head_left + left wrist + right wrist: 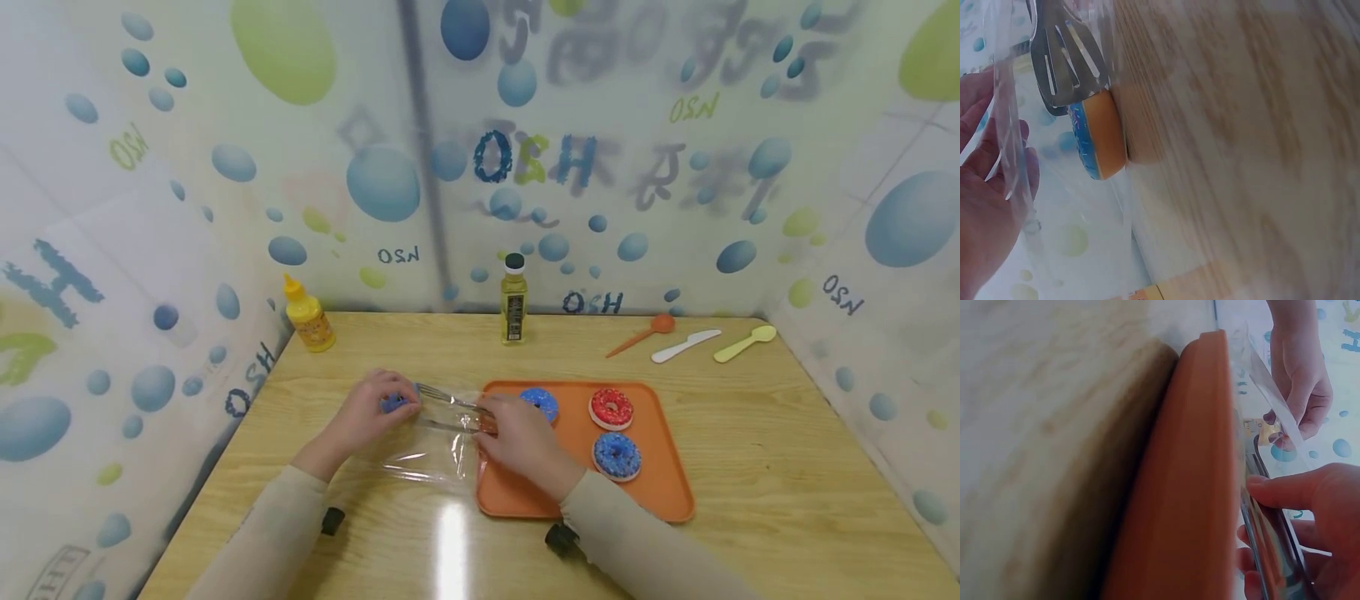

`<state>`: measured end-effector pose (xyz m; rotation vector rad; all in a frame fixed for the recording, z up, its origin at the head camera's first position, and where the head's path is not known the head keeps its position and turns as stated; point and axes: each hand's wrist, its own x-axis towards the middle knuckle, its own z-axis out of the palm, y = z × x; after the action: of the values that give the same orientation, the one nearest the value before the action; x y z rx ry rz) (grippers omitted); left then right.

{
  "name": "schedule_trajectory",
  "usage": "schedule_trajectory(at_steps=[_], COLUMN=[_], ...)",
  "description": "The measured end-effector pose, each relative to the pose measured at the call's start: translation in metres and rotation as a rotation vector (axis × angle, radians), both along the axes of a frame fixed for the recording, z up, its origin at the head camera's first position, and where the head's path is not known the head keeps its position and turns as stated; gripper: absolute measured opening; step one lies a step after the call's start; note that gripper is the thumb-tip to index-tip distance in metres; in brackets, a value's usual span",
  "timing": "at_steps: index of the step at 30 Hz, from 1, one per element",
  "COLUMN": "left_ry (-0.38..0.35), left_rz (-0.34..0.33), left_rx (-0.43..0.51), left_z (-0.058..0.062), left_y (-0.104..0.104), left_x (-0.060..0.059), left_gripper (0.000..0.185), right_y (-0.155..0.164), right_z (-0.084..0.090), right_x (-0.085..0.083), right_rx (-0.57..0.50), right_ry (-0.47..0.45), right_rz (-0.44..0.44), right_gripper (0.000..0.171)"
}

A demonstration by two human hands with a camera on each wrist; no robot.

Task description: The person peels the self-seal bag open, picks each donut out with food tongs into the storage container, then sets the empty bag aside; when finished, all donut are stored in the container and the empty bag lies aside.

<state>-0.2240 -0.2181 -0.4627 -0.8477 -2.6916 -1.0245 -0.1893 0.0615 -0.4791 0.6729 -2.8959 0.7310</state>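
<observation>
My left hand (375, 408) pinches the edge of a clear plastic bag (420, 468) lying on the table left of the tray. My right hand (521, 435) grips metal tongs (447, 398), with thumb and fingers on opposite sides of them. The slotted ends of the tongs (1069, 59) reach into the bag. Right at these ends a blue-iced doughnut (1100, 134) stands on its edge in the left wrist view; whether the tongs still clasp it I cannot tell. In the head view this doughnut is mostly hidden by my left hand.
An orange tray (585, 507) bears a red doughnut (611, 408) and two blue ones. Behind stand a yellow squeeze bottle (309, 317) and an oil bottle (513, 300). An orange spoon (641, 335), a white knife (686, 346) and a yellow-green spoon (745, 343) lie back right.
</observation>
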Motion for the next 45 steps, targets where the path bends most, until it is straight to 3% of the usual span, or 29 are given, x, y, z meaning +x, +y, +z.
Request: schedule_trajectory(at_steps=[12,17,24,36,45], left_ry=[-0.033,-0.029,-0.026,-0.053,-0.028], left_rz=[0.036,0.033,0.033,0.034,0.022], left_rx=[-0.018,-0.024,-0.026,-0.05,-0.094], left_z=[-0.001,0.0,-0.001,0.0,-0.002], left_y=[-0.004,-0.006,-0.008,-0.011,-0.016], left_x=[0.001,0.002,0.002,0.003,0.004], left_gripper=[0.006,0.007,0.006,0.008,0.009], right_y=[0.013,0.03,0.066,0.125,0.164], right_z=[-0.003,0.001,0.01,0.017,0.021], right_x=[0.005,0.016,0.035,0.056,0.071], right_rx=[-0.077,-0.088,-0.024,-0.037,0.004], right_ry=[0.008,0.02,-0.033,0.052,0.129], right_rz=[0.025,0.025,0.007,0.085,0.082], right_gripper=[0.041,0.041,0.044,0.044,0.049])
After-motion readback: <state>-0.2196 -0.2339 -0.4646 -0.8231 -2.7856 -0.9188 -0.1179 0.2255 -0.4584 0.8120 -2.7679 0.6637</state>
